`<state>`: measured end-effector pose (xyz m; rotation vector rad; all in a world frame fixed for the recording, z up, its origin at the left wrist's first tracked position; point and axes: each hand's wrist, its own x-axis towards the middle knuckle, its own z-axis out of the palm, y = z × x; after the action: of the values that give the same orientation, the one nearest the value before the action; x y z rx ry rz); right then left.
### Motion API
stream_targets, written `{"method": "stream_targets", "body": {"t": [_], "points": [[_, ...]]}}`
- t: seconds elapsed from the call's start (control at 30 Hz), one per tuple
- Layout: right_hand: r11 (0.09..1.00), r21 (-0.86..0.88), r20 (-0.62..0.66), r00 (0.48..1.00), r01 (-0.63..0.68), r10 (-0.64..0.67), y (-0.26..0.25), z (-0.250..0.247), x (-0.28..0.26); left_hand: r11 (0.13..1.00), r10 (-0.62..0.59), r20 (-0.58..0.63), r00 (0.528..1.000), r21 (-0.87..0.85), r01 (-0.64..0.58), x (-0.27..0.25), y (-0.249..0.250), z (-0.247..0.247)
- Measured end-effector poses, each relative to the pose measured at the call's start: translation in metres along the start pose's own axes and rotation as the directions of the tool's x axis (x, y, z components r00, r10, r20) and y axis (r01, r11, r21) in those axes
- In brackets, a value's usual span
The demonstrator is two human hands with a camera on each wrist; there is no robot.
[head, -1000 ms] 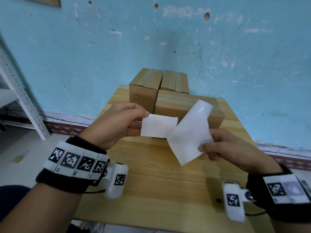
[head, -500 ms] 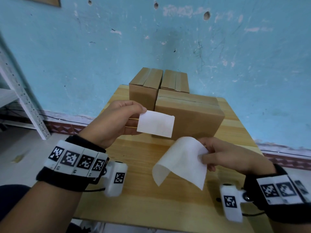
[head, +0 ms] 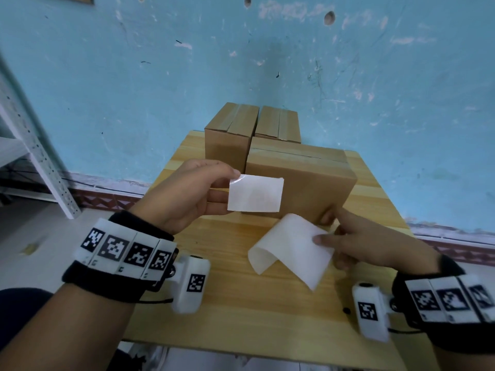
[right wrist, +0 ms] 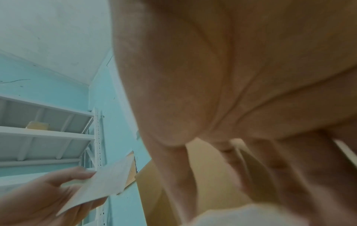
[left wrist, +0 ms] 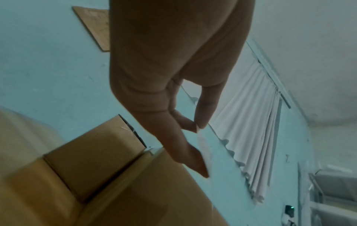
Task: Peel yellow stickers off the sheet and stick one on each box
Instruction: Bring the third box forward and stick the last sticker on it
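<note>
My left hand pinches the left edge of a peeled sticker between thumb and forefinger; the side facing me looks white. It hangs just in front of the near cardboard box. Two more boxes stand behind, against the wall. The curled white backing sheet lies on the table under my right hand, whose thumb rests on it while the fingers stretch towards the near box's lower corner. In the right wrist view the sticker shows at lower left and the sheet below the fingers.
The wooden table is small and pushed against a blue wall. A white metal shelf rack stands at the left. Bare wood lies between the sheet and the table's front edge.
My right hand has come down with the backing sheet from mid-air to the table. The left hand has carried the sticker slightly forward, close to the near box's front face.
</note>
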<state>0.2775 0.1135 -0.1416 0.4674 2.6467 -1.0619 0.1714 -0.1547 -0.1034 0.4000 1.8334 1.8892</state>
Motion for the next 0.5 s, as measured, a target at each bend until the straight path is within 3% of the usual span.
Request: {"method": "stream_targets", "body": {"t": [0.17,0.37,0.5], "points": [[0.982,-0.074,-0.172,0.968,0.171,-0.182,-0.005,-0.006,-0.003,0.996,0.087,-0.005,0.996,0.022,-0.087,-0.004,0.001,0.011],[0.951,0.037,-0.248,0.925,0.306,-0.288,-0.017,-0.009,-0.009,0.973,0.177,-0.02,0.984,0.154,-0.172,-0.004,-0.009,0.022],[0.85,0.233,-0.272,0.871,0.473,-0.41,-0.037,-0.004,-0.024,0.948,0.286,-0.081,0.955,0.17,-0.269,-0.004,-0.015,0.034]]}}
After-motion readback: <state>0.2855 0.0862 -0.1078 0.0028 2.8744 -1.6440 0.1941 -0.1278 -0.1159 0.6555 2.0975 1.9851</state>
